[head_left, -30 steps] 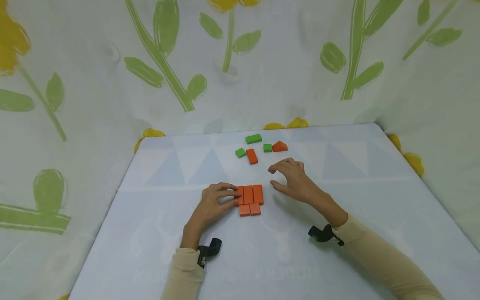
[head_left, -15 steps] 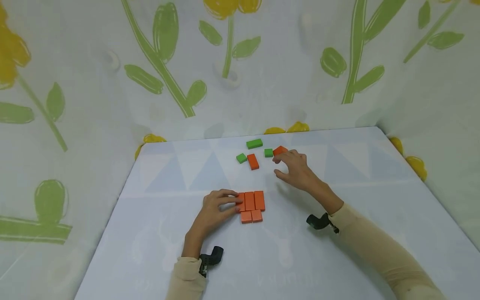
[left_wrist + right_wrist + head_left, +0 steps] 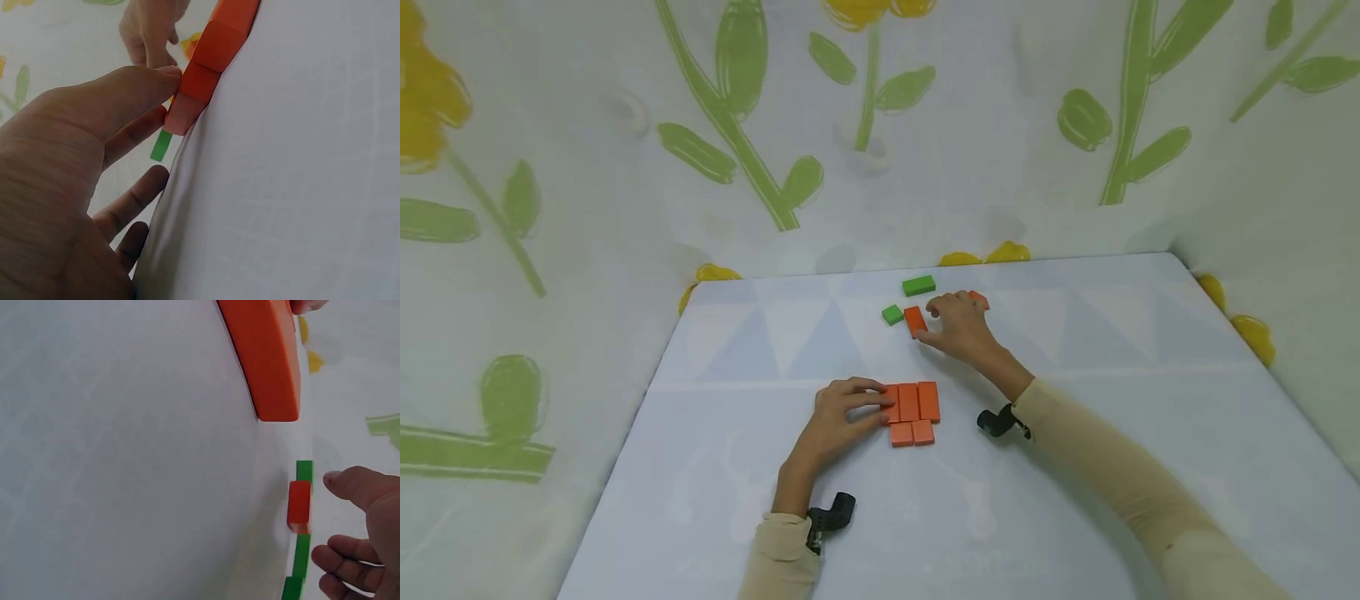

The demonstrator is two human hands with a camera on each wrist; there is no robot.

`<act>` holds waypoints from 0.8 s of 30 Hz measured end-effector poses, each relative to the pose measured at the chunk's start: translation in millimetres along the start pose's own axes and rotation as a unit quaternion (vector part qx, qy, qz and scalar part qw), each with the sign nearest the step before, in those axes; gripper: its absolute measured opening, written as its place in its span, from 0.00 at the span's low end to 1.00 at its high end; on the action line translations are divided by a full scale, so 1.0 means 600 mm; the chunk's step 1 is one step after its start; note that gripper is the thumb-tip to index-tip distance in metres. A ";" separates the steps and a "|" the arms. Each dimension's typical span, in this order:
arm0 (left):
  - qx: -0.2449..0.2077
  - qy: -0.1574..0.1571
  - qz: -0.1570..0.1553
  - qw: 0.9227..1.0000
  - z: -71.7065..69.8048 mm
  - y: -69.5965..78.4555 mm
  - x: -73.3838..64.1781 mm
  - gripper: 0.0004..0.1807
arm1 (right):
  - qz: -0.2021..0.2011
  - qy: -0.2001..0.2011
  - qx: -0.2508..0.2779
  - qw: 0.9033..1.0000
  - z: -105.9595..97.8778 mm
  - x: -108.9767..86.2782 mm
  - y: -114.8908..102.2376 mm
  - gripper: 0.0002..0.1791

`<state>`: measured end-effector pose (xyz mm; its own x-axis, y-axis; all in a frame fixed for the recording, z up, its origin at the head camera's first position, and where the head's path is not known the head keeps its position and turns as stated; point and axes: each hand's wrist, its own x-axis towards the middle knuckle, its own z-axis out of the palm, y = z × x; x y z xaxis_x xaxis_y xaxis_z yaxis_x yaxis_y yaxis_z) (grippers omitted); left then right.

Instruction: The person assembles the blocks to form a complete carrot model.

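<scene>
Two small orange blocks (image 3: 912,433) lie below a row of three longer orange ones (image 3: 908,402) on the table. My left hand (image 3: 838,417) holds the leftmost long block (image 3: 892,392) between thumb and fingers; in the left wrist view the thumb (image 3: 140,87) meets the orange blocks (image 3: 219,44). Farther off, my right hand (image 3: 962,329) hovers at the right of a loose orange block (image 3: 914,321), thumb and fingers apart. The right wrist view shows that loose block (image 3: 299,503) opposite the spread thumb and fingers.
Behind the loose block lie a long green block (image 3: 919,286) and a small green one (image 3: 892,314). Part of an orange triangular block (image 3: 979,300) shows past my right hand. A flower-patterned cloth (image 3: 940,183) hangs beyond the white table's (image 3: 760,483) far edge.
My right hand has moved forward and left to the loose orange block, covering the small green block near the triangular one. My left hand stays at the orange row. The view has shifted slightly.
</scene>
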<state>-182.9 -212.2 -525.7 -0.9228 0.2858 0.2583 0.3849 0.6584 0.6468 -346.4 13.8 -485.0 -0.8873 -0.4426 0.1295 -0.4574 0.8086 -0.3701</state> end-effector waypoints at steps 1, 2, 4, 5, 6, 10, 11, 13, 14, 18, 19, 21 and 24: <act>-0.003 0.000 0.000 1.000 0.001 0.001 0.000 0.13 | 0.006 -0.002 -0.004 1.000 0.003 0.002 -0.003 0.27; -0.003 0.000 0.000 1.000 0.003 0.002 0.001 0.13 | 0.012 -0.005 -0.007 1.000 0.005 0.003 -0.005 0.26; -0.001 0.003 0.001 1.000 0.005 0.003 0.002 0.13 | 0.023 -0.009 -0.007 1.000 0.008 0.005 -0.007 0.23; 0.001 0.005 0.002 1.000 0.006 0.003 0.002 0.13 | 0.027 -0.009 -0.004 1.000 0.010 0.006 -0.007 0.22; 0.003 0.008 0.005 1.000 0.006 0.003 0.002 0.13 | 0.032 -0.007 -0.001 0.999 0.010 0.006 -0.007 0.21; 0.004 0.017 0.017 1.000 0.007 0.002 0.002 0.12 | 0.043 0.004 0.012 0.999 0.010 0.006 -0.002 0.19; 0.004 0.018 0.018 1.000 0.007 0.002 0.002 0.12 | 0.043 0.007 0.012 0.999 0.009 0.006 0.000 0.19; 0.006 0.016 0.016 1.000 0.006 0.002 0.002 0.12 | 0.040 0.013 0.012 0.999 0.008 0.005 0.005 0.20; 0.007 0.014 0.012 1.000 0.005 0.002 0.002 0.12 | 0.038 0.014 0.011 0.999 0.007 0.004 0.007 0.21; 0.011 0.006 -0.002 1.000 0.003 0.002 0.001 0.13 | 0.021 0.015 0.012 1.000 0.006 0.002 0.015 0.22; 0.010 0.006 -0.004 1.000 0.003 0.001 0.001 0.12 | 0.016 0.016 0.016 1.000 0.006 0.001 0.017 0.22; 0.009 0.006 -0.003 1.000 0.002 0.001 0.000 0.12 | 0.007 0.022 0.027 0.999 0.004 -0.002 0.021 0.21; 0.008 0.009 0.002 1.000 0.000 0.000 0.001 0.12 | -0.002 0.033 0.042 0.999 -0.004 -0.007 0.027 0.19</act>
<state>-183.2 -212.1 -525.5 -0.9211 0.2766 0.2738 0.3891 0.6687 0.6336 -350.4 29.5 -489.5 -0.8889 -0.4164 0.1909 -0.4564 0.7700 -0.4458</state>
